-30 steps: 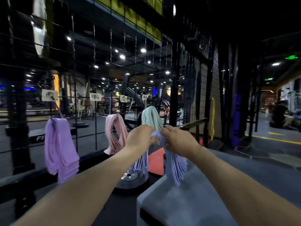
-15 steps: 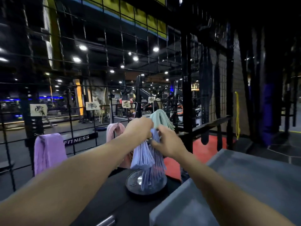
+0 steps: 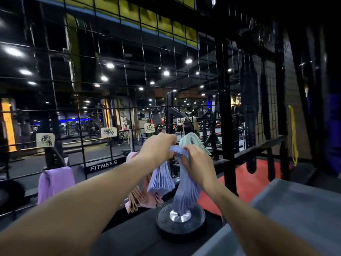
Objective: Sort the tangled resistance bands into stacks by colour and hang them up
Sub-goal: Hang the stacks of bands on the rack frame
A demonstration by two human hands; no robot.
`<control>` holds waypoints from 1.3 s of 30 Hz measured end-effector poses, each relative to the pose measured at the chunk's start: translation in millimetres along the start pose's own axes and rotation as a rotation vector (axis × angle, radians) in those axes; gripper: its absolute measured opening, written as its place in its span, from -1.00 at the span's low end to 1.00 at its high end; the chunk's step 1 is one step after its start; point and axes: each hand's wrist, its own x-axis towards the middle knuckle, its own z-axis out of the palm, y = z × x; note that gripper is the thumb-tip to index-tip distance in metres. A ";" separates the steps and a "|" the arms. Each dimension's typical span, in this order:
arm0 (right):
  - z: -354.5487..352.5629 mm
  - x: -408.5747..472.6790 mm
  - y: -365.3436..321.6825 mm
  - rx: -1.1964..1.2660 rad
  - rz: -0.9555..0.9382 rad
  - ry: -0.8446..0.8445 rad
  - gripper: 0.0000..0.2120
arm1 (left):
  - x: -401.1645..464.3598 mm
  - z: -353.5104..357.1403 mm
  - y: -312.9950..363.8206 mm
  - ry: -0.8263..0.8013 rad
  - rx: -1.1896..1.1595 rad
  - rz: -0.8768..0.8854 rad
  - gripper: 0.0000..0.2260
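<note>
A folded stack of light blue bands (image 3: 162, 180) is draped over at its top, both halves hanging down. My left hand (image 3: 156, 147) grips the top of the left half and my right hand (image 3: 198, 161) grips the right half, close to the black wire grid (image 3: 114, 85). On the grid hang a purple stack (image 3: 57, 180) at the left, a pink stack (image 3: 137, 196) partly hidden behind my left arm, and a mint green stack (image 3: 193, 142) just behind my hands. Small paper labels (image 3: 108, 132) sit on the grid above the stacks.
A black weight plate (image 3: 181, 221) lies on a dark bench below the blue bands. A grey padded surface (image 3: 295, 209) is at the lower right. A thick black post (image 3: 224, 108) stands right of the hands, and a yellow band (image 3: 293, 133) hangs farther right.
Both hands have carried the blue stack up and closer to the grid, near the mint green stack. The view has shifted left and nearer to the grid.
</note>
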 end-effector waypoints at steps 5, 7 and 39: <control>9.3 27.0 6.8 0.123 0.014 0.103 -0.90 | 28.5 -2.3 -1.6 0.048 0.035 -0.013 -0.89; 12.8 36.0 9.0 0.164 0.043 0.131 -0.90 | 39.9 -4.2 -1.7 0.073 0.079 0.009 -0.89; 43.3 56.4 10.0 0.122 0.013 0.042 -0.80 | 49.5 9.8 -33.0 0.047 -0.068 -0.147 -0.88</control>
